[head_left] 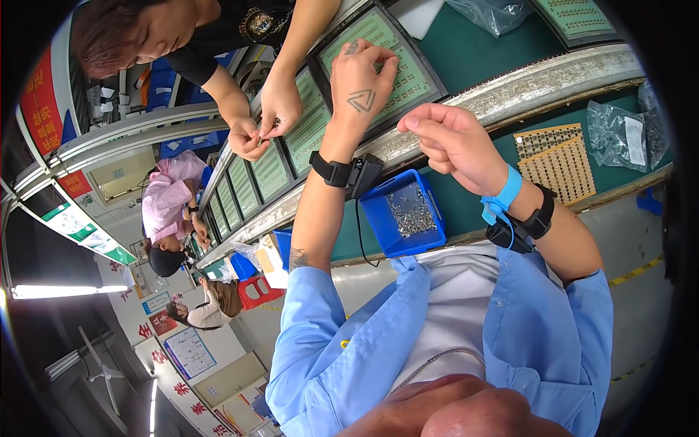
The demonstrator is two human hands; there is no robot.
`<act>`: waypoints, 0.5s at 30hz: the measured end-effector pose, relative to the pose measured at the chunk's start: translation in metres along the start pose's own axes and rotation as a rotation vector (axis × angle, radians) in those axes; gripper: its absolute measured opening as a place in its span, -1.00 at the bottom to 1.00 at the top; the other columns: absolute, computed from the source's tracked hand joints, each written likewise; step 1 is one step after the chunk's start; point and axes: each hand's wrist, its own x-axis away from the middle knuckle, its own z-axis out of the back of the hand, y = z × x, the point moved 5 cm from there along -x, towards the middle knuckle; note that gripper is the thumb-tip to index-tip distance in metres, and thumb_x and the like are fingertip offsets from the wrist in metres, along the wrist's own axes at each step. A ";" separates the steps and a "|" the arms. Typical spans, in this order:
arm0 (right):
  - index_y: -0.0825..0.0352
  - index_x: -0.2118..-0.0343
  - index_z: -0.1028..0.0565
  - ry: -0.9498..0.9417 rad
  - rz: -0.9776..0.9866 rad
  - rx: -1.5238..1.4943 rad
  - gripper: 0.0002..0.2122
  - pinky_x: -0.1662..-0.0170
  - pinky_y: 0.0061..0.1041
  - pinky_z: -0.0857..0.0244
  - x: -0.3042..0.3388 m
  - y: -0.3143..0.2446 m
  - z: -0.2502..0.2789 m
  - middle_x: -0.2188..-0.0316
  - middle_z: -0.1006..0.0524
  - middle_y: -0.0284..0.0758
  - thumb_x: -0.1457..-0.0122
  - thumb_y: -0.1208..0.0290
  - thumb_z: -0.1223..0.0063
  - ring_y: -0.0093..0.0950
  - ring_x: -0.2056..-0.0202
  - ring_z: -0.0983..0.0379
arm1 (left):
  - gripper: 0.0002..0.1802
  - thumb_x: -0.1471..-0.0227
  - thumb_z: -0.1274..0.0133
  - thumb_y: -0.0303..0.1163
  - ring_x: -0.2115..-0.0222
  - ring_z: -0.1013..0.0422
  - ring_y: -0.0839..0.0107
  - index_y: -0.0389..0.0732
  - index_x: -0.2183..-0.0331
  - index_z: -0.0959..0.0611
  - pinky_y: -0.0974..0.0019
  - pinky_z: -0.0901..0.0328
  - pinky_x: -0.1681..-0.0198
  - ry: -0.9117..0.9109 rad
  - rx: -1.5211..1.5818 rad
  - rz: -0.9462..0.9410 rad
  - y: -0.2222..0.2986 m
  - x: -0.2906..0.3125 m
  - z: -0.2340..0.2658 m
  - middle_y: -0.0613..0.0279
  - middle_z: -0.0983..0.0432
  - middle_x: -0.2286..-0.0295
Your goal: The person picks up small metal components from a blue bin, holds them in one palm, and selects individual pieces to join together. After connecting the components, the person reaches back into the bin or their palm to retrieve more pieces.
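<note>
The black-framed, pale-green rectangular panel [413, 81] lies beneath the nearer left hand [362, 80] and toward eleven o'clock from the right hand [455, 137], the hands apart, fingers curled, whether pinching anything tiny I cannot tell.

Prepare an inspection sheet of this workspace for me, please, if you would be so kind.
Surface: green bench top, crossed by a worn metal rail.
Work items: framed green panel; blue bin holding small metal parts.
Clutter: clear plastic bag, beside a tan sheet of dark parts.
Hands: left hand over the panel, right hand nearer the body; both curled, contents unclear.
Cables: thin black cable beside the bin.
Surroundings: co-worker across the rail; red stool further off.
</note>
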 end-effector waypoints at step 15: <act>0.37 0.14 -0.55 0.016 -0.004 -0.001 -0.83 0.63 -0.68 0.27 -0.001 0.001 0.001 0.65 -0.08 -0.69 -0.40 0.38 -0.04 -0.82 0.66 0.12 | -0.89 0.07 -0.26 -0.41 0.32 -0.48 0.11 -0.21 0.43 -0.79 0.09 -0.38 0.18 0.032 -0.003 -0.032 0.000 0.000 0.001 0.16 -0.56 0.46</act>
